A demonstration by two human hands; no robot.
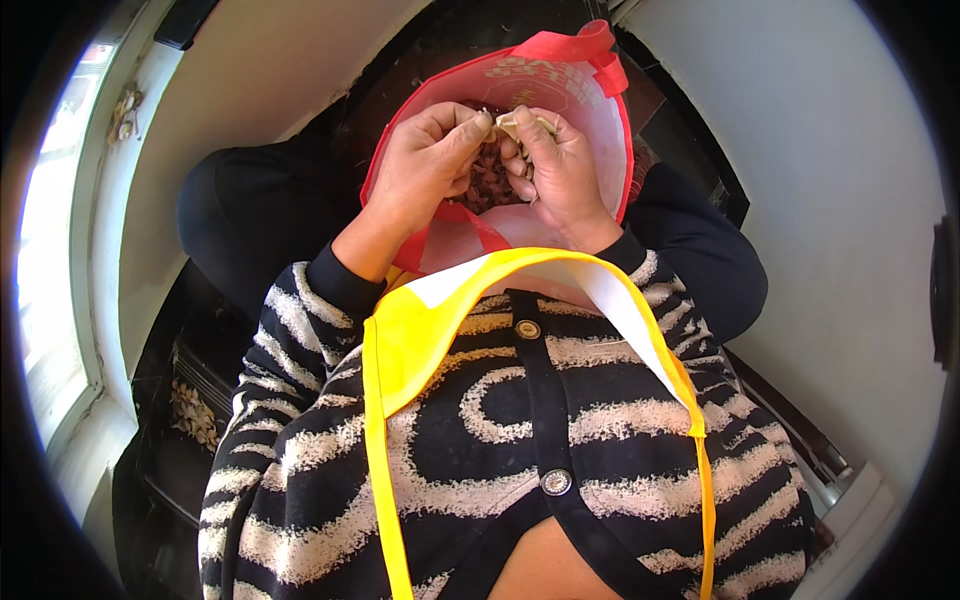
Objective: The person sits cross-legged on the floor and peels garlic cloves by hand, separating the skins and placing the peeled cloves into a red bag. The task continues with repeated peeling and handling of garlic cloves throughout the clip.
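My left hand (439, 154) has its thumb and forefinger pinched together at the edge of a pale piece of garlic (508, 124) with papery skin. My right hand (551, 154) holds the garlic, its thumb pressed over the piece and its fingers curled beneath. Both hands are close together above the mouth of a red and white carrier bag (611, 150), which stands between my bent legs. Inside the bag lie many reddish-brown pieces (487, 184) that look like garlic cloves or skins, partly hidden by my hands. The bag bears printed writing.
Pale garlic cloves (193, 416) lie in a heap on a dark surface to my left. A red handle (570, 46) rises at the bag's far side. Walls (810, 187) stand on both sides, with a bright window (56, 247) at left. A yellow apron (409, 356) loops across my chest.
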